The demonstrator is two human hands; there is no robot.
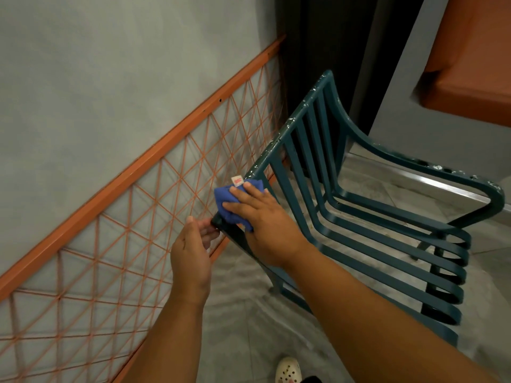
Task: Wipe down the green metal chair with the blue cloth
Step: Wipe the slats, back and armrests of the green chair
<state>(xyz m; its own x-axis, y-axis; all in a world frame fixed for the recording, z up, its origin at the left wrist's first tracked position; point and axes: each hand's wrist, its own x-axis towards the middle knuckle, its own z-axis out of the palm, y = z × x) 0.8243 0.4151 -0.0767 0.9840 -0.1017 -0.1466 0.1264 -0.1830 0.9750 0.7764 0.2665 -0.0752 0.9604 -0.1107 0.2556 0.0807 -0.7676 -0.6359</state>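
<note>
Beside an orange lattice railing, the green metal chair stands on a grey tiled floor. At the near corner of its backrest, the right hand presses a bunched blue cloth onto the top rail with flattened fingers. Just left of it, the left hand curls loosely round that corner, fingertips touching the metal. No container shows; a white shoe peeks in below.

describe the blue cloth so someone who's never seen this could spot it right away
Find the green metal chair beside the orange lattice railing. At the near corner of its backrest top rail, the right hand presses the blue cloth down. It is the only bright blue thing, bunched up, with a small white tag.
</note>
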